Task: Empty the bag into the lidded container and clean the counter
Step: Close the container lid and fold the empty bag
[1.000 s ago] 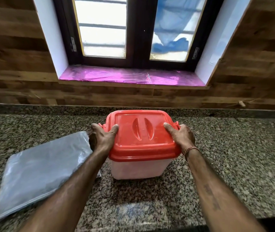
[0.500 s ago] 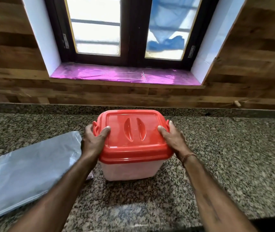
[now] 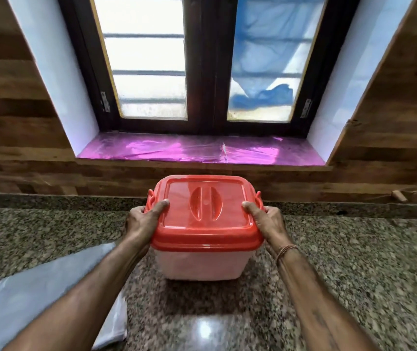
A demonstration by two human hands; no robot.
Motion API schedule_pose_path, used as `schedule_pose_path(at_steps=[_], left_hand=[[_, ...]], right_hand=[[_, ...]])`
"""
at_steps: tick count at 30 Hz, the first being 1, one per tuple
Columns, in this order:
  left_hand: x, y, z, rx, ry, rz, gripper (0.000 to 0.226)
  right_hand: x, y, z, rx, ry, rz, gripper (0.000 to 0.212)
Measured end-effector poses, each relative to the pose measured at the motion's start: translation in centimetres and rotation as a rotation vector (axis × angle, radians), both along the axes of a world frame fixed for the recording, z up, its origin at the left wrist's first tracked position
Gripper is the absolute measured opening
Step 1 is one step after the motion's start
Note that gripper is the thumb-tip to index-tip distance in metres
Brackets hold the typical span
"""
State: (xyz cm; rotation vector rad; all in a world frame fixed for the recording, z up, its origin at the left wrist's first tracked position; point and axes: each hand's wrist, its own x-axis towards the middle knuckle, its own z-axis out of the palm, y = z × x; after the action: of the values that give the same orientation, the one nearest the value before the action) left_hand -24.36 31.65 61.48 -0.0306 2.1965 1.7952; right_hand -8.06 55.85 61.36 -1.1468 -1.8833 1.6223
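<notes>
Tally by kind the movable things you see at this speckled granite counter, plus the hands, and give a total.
Translucent plastic container with red lid: 1
Flat grey plastic bag: 1
Hands gripping the container's lid edges, left hand and right hand: 2
Total: 4

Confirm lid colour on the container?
Red-orange lid over a translucent whitish container; clearest in the head view.
</notes>
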Motion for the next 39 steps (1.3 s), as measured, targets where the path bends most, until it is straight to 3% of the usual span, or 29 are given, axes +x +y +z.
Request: schedule_pose_path(at_steps=[3, 8, 13, 20, 23, 26, 28, 30, 33, 36, 39], left_hand=[[-2.9, 3.0, -0.1, -0.027, -0.010, 0.004, 0.055], [-6.2, 6.7, -0.9, -0.033, 0.001, 0.008, 0.048], [-7.8, 7.2, -2.8, -0.057, -0.013, 0.001, 0.057], [-7.8, 7.5, -2.7, -0.097, 0.019, -0.003, 0.048], [-7.5, 7.4, -2.3, -0.087, 0.021, -0.011, 0.062], [-6.8, 6.0, -2.2, -0.159, 0.108, -0.068, 0.095], [-5.4, 3.9, -2.1, -0.188, 0.125, -0.110, 0.113], [-4.1, 0.5, -2.5, -0.197, 0.143, -0.115, 0.106], [-3.4, -6.6, -5.0, -0.298, 0.152, -0.096, 0.090], [-4.0, -15.9, -8.1, -0.521, 0.111, -0.046, 0.092], [-6.3, -26.5, -12.9, -0.771, 0.020, 0.069, 0.102]], right_hand=[[-3.1, 3.1, 0.4, -0.006, -0.002, -0.003, 0.035], [-6.0, 6.6, -0.7, 0.010, -0.021, -0.014, 0.035], [-7.3, 7.3, -3.2, 0.007, 0.016, -0.053, 0.043], [-7.5, 7.2, -3.5, -0.070, 0.076, -0.051, 0.045], [-7.4, 7.2, -2.7, -0.068, 0.019, -0.051, 0.047], [-7.1, 6.2, -1.8, 0.076, -0.060, -0.059, 0.073], [-6.5, 3.7, -1.7, 0.359, -0.174, -0.081, 0.087], [-5.9, -0.7, -1.7, 0.688, -0.197, -0.153, 0.086], [-5.7, -9.3, -1.8, 1.011, -0.009, -0.113, 0.076], [-6.1, -19.1, -4.2, 0.908, 0.094, 0.158, 0.062], [-6.6, -27.8, -8.7, 0.613, -0.216, 0.408, 0.075]])
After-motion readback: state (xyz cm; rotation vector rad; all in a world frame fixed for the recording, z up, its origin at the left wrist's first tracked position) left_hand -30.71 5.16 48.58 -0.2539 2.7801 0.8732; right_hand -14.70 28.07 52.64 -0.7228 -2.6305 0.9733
